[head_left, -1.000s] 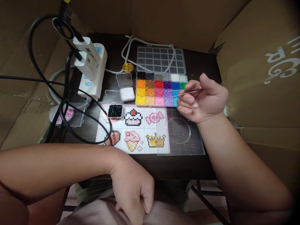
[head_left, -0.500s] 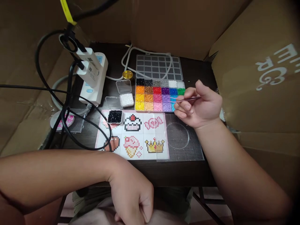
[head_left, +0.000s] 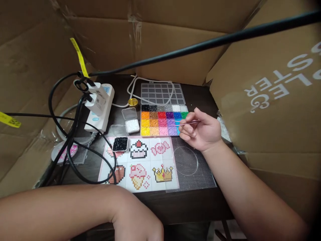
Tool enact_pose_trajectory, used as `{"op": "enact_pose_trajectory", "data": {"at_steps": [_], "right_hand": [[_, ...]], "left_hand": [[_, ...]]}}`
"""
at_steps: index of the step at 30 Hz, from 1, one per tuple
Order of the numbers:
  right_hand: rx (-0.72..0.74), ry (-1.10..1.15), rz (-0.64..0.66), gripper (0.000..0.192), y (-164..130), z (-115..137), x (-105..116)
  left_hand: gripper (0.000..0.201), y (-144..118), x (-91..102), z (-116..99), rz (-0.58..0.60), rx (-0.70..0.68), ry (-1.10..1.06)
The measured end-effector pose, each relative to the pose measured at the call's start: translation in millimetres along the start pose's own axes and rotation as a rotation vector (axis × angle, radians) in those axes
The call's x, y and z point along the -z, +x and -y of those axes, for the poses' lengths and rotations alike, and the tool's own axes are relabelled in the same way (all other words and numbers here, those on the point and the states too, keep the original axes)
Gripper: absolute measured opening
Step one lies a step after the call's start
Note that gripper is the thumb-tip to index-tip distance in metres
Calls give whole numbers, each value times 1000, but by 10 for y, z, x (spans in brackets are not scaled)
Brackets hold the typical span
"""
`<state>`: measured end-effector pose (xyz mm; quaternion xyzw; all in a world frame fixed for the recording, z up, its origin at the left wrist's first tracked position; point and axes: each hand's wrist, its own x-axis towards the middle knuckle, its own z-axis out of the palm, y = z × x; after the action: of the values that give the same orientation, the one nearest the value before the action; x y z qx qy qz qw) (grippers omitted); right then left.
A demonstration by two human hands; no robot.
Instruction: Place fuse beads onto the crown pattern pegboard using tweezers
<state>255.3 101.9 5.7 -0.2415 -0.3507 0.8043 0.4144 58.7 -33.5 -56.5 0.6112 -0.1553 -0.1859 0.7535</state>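
My right hand (head_left: 206, 131) is closed on a pair of thin tweezers (head_left: 189, 123), whose slightly parted tips point left over the purple beads. Under them lies a bead box (head_left: 164, 134), its compartments sorted by colour. Below that hand, a clear pegboard (head_left: 194, 180) with a round outline overlaps the pattern sheet (head_left: 127, 185), printed with pixel pictures such as a cupcake, a candy and a crown. At the bottom edge is my left hand (head_left: 137, 216), bent downward in front of the table; its fingers are cut off by the frame.
A small tray of black beads (head_left: 120, 144) rests on the sheet, with a box of white beads (head_left: 132, 126) behind it. Black cables (head_left: 75, 134) loop over the left side from a power strip (head_left: 109, 103). Cardboard walls (head_left: 173, 36) enclose the table.
The view has tilted upward, so the table and both hands sit lower in the picture and the left fingers have dropped out of sight. The right hand still holds the tweezers over the bead box.
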Motion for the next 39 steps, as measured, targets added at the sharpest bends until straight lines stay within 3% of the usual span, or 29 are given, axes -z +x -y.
{"op": "enact_pose_trajectory", "data": {"at_steps": [4,7,10,18,39], "right_hand": [[-63,-27,187,33,-20,-19,32],[-224,-103,412,34,-53,-84,65],[-343,-156,522,36,-81,-156,88],[-429,-189,602,55,-76,-160,114],[-390,-214,617,48,-94,-143,145]], "left_hand": [[19,-34,-17,-167,23,124,-46],[22,-54,-49,-188,-34,90,-48],[21,-52,-80,-158,-35,64,-49],[24,-96,-91,-242,-46,120,-91],[21,-142,-101,-322,-87,139,-129]]}}
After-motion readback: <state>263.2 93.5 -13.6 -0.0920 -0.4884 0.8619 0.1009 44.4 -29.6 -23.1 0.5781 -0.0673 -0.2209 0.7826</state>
